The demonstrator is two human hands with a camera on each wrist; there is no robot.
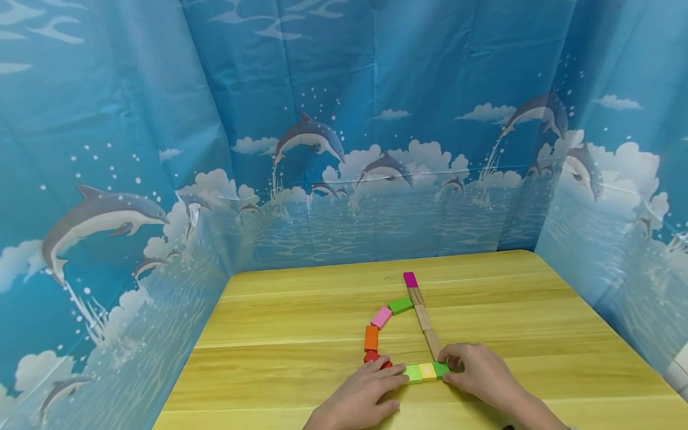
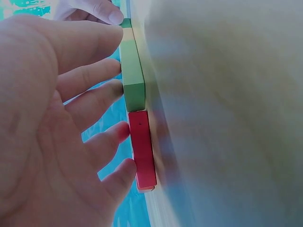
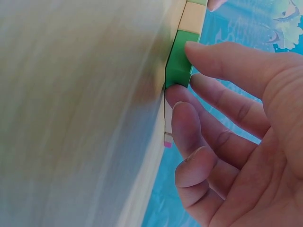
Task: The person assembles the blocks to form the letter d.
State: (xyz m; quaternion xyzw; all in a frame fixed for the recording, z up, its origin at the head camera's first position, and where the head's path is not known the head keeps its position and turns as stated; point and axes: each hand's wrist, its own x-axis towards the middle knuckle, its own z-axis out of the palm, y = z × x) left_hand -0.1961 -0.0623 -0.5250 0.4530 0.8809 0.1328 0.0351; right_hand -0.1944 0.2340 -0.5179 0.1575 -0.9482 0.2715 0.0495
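Observation:
Colored wooden blocks form a loop on the table. My right hand [image 1: 484,376] pinches the dark green block [image 3: 181,61] between thumb and fingers, at the right end of the near row. Beside it lie a yellow block [image 1: 427,372] and a light green block [image 1: 412,374], end to end. My left hand [image 1: 361,394] rests with fairly straight, spread fingers along the light green block and a red block [image 2: 143,146]. In the head view it partly covers the red pieces at the lower left.
An orange block [image 1: 371,338], a pink block [image 1: 381,318] and a green block [image 1: 401,306] curve up the loop's left side. Plain wooden blocks [image 1: 423,318] run along the right, topped by a magenta block [image 1: 411,279]. A dolphin-print curtain [image 1: 344,119] surrounds the wooden table [image 1: 269,358].

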